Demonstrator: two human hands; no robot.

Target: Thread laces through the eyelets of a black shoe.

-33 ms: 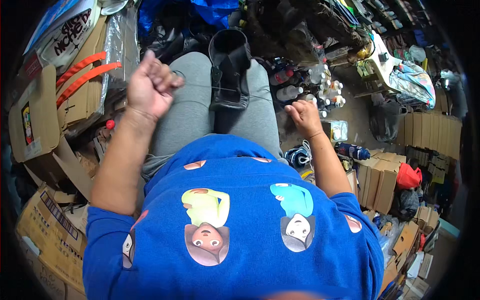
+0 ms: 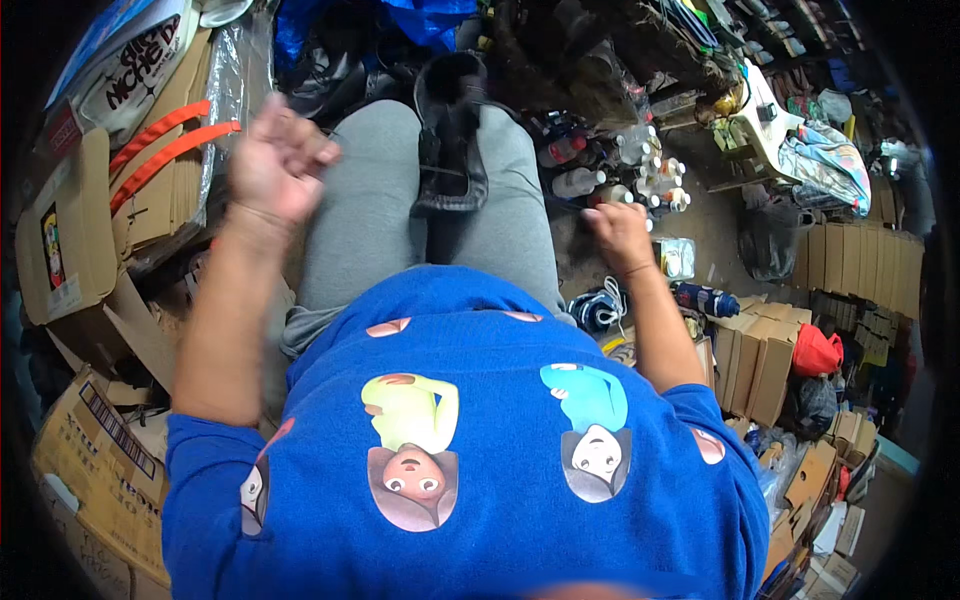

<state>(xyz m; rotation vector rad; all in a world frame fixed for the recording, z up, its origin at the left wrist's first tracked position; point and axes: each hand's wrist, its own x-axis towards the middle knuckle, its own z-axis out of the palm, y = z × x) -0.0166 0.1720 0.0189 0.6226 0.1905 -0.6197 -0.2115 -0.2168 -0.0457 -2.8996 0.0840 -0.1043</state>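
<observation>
A black leather shoe (image 2: 450, 190) is held upright between my knees, its opening facing me; motion blurs its upper part. To its left, my left hand (image 2: 280, 165) is raised with fingers curled closed on a thin dark thread. On the other side, my right hand (image 2: 622, 238) is closed too, fingers folded over the thread's other end. Little of the thread shows now, only a short line across the shoe. Both hands are well apart from the shoe.
Cardboard boxes (image 2: 75, 235) crowd the left side, with orange straps (image 2: 170, 160) across them. Several small bottles (image 2: 660, 185) stand on the floor beyond my right hand. A white chair (image 2: 765, 125) holding cloth stands farther right. Stacked cardboard (image 2: 765, 365) lies at the right.
My left hand has moved outward to the left, and my right hand slightly right and down. The shoe has shifted a little left, and the thread shows less clearly.
</observation>
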